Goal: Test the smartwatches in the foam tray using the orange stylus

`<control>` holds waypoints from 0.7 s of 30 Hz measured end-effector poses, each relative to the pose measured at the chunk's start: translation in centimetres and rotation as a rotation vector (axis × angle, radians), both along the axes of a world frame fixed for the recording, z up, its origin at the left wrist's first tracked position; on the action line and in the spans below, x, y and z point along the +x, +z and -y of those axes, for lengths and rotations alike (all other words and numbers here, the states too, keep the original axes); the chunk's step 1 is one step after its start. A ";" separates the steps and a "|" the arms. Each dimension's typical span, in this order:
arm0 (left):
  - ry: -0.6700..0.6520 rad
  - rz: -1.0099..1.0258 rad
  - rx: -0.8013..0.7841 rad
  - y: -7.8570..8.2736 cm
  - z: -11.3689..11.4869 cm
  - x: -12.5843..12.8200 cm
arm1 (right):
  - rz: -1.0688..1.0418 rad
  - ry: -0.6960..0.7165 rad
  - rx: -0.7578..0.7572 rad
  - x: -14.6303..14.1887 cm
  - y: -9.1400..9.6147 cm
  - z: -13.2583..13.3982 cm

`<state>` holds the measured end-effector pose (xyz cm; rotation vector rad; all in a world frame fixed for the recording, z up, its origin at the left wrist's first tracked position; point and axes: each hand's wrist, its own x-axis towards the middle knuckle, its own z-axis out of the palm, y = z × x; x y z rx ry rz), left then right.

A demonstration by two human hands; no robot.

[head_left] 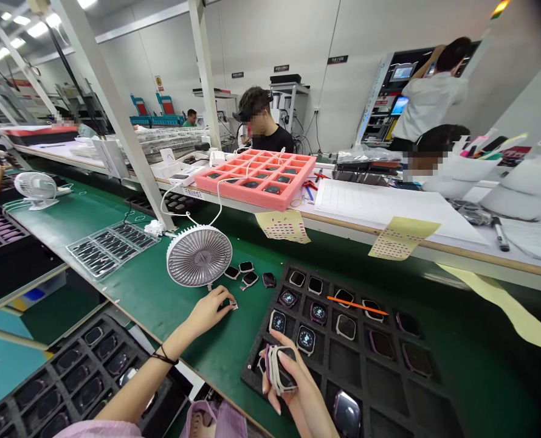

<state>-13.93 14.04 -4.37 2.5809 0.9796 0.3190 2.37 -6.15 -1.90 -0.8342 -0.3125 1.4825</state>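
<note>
My left hand rests on the green mat, its fingertips pinched on a small watch part below the little fan. My right hand is closed around a stack of smartwatch cases, held over the near edge of the black foam tray. That tray holds several watch cases in its pockets, and an orange stick lies across it. A few loose watch pieces lie on the mat between the fan and the tray.
A small white desk fan stands beside my left hand. A clear tray of parts lies left, another black tray lower left. A pink tray and papers sit on the raised shelf. Other people work behind and at left.
</note>
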 end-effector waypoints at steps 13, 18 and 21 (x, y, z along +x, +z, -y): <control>0.018 0.016 -0.075 0.9 0.9 2.1 | -0.044 -0.015 0.021 0.5 0.0 0.1; -0.070 0.321 -0.160 5.2 4.5 3.4 | -0.267 0.092 0.049 1.5 0.6 -0.2; -0.286 0.553 -0.214 8.3 7.0 4.0 | -0.364 0.166 0.063 1.8 1.3 -0.3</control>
